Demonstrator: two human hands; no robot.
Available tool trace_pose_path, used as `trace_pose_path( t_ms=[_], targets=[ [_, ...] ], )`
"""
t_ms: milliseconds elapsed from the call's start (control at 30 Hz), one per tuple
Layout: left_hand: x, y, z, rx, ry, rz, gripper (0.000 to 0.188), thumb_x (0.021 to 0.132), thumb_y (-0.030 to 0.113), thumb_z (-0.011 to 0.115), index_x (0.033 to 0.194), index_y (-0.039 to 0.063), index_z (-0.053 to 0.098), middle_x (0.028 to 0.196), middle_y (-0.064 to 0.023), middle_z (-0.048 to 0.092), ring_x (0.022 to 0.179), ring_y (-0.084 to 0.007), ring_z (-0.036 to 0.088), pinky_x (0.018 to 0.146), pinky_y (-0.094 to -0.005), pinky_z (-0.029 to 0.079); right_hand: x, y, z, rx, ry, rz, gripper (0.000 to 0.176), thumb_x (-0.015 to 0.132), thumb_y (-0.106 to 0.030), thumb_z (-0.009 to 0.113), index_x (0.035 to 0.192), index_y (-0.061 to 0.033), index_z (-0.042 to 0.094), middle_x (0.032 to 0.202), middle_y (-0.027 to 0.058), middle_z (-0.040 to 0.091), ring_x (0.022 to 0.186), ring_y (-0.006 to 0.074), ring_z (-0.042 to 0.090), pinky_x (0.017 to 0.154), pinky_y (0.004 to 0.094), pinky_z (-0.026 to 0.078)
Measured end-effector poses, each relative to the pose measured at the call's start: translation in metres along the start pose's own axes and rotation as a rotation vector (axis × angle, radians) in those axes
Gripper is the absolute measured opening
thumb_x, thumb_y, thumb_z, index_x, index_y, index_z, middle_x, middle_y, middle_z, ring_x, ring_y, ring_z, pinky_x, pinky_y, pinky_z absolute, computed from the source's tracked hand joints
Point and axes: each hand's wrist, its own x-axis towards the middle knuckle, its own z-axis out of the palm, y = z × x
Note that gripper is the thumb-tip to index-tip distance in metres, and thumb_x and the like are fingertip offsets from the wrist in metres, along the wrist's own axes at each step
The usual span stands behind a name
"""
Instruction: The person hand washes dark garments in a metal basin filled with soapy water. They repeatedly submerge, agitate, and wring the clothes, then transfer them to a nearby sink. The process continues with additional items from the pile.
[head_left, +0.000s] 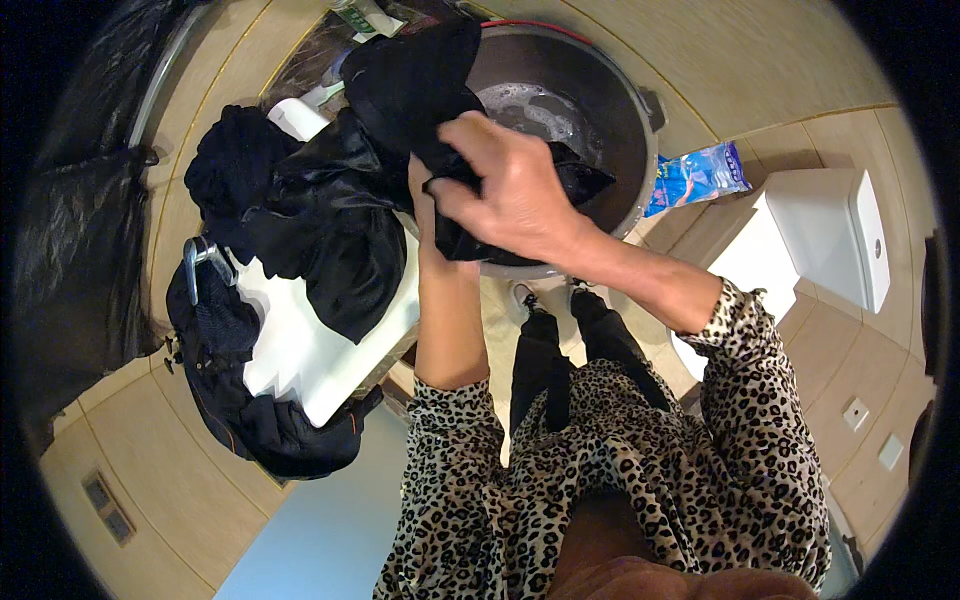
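Note:
My right hand (517, 187) grips a bunched black garment (409, 82) above the near left rim of a large round tub (646, 135). Under it, my left hand (424, 214) holds the same cloth from below, its fingers mostly hidden by fabric. Whitish foam (525, 101) floats on the dark water in the tub, and a black wet fold (577, 176) shows beyond my right hand. To the left, more black cloth (337, 232) spreads over a white washbasin (285, 330); whether it joins the held garment I cannot tell.
A chrome faucet (206, 262) stands at the basin's left, beside dark clothes (262, 427) draped along its edge. Behind the cloth sits a white container (296, 118). A blue plastic packet (694, 180) lies between the tub and a white toilet (825, 225). A red hose (544, 28) runs behind the tub.

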Motion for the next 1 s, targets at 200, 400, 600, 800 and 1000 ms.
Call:
trace_pose_path(
  t_ms=[200, 400, 600, 800, 1000],
  targets=[
    [0.007, -0.002, 0.069, 0.129, 0.485, -0.099, 0.041, 0.09, 0.025, 0.043, 0.111, -0.008, 0.054, 0.111, -0.0134, 0.057, 0.095, -0.0196, 0.058, 0.081, -0.0311, 0.049, 0.03, 0.072, 0.006, -0.206, -0.017, 0.161, 0.022, 0.076, -0.023, 0.06, 0.086, -0.0032, 0.057, 0.063, 0.0215, 0.056, 0.064, 0.04, 0.057, 0.058, 0.0448, 0.047],
    [-0.002, -0.014, 0.02, 0.22, 0.311, -0.056, 0.037, 0.09, 0.035, 0.043, 0.112, 0.007, 0.053, 0.104, -0.0089, 0.059, 0.095, -0.0219, 0.056, 0.085, -0.0344, 0.045, 0.004, 0.028, 0.008, -0.132, 0.03, 0.032, 0.021, 0.075, -0.018, 0.063, 0.083, -0.0018, 0.053, 0.061, 0.02, 0.054, 0.062, 0.0384, 0.057, 0.055, 0.0431, 0.045],
    [-0.004, 0.004, 0.067, 0.143, 0.486, -0.121, 0.039, 0.087, 0.027, 0.048, 0.111, -0.004, 0.055, 0.109, -0.0151, 0.059, 0.098, -0.0244, 0.059, 0.086, -0.0347, 0.048, 0.024, 0.091, -0.006, -0.336, -0.104, 0.18, 0.021, 0.08, -0.023, 0.061, 0.085, -0.0036, 0.057, 0.065, 0.0223, 0.057, 0.066, 0.0412, 0.057, 0.056, 0.0448, 0.047],
    [-0.016, 0.021, 0.071, 0.083, 0.352, 0.006, 0.048, 0.09, 0.034, 0.049, 0.123, 0.0, 0.048, 0.125, -0.0146, 0.05, 0.114, -0.0291, 0.05, 0.099, -0.0414, 0.038, 0.018, 0.098, -0.035, 0.025, -0.072, 0.475, 0.052, 0.08, -0.042, 0.062, 0.11, 0.0001, 0.056, 0.101, 0.0222, 0.061, 0.097, 0.0325, 0.059, 0.086, 0.0355, 0.045],
    [-0.013, 0.02, 0.068, -0.002, 0.295, 0.06, 0.052, 0.09, 0.039, 0.047, 0.125, 0.001, 0.046, 0.128, -0.0132, 0.048, 0.117, -0.0282, 0.047, 0.101, -0.0401, 0.036, -0.001, 0.082, -0.061, 0.394, -0.207, 0.853, 0.087, 0.075, -0.054, 0.062, 0.134, 0.0034, 0.033, 0.131, 0.0208, 0.042, 0.12, 0.0284, 0.042, 0.101, 0.0351, 0.032]
  ],
)
